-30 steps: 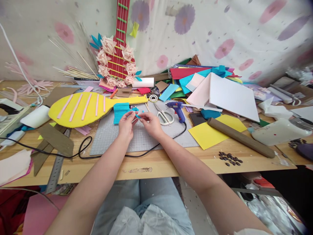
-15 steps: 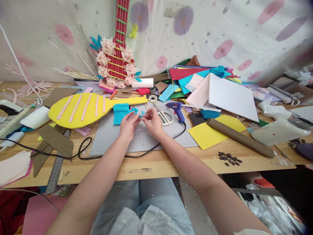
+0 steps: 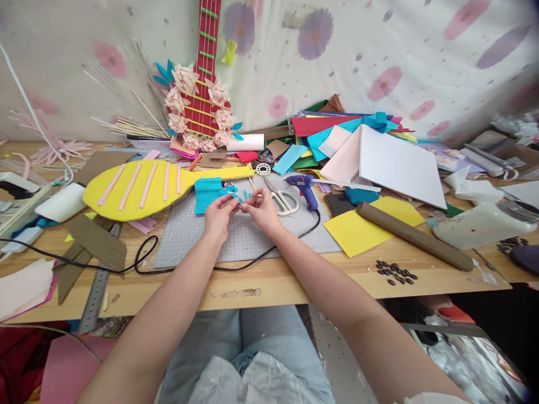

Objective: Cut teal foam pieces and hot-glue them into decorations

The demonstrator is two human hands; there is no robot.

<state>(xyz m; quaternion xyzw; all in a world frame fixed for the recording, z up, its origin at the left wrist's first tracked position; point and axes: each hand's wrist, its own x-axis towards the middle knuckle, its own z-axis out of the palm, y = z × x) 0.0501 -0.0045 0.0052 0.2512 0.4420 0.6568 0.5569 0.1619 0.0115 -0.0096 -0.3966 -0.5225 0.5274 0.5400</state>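
While our left hand (image 3: 219, 219) and right hand (image 3: 264, 212) together pinch one small blue piece (image 3: 240, 199) above the grey mat (image 3: 185, 238), we list: blue sheet (image 3: 208, 195), ten o'clock from it; glue gun (image 3: 309, 196), three o'clock.

Craft workspace; whether home or studio, cannot tell. Wooden table (image 3: 278, 293) crowded with cutting mat (image 3: 248, 245), glue gun (image 3: 310, 196), scissors (image 3: 287, 213), metal ruler (image 3: 96, 297), blue paper (image 3: 208, 196), heaped coloured sheets (image 3: 326, 125); flower-trimmed red model guitar (image 3: 199, 111) stands at back before floral wall covering (image 3: 337, 73).
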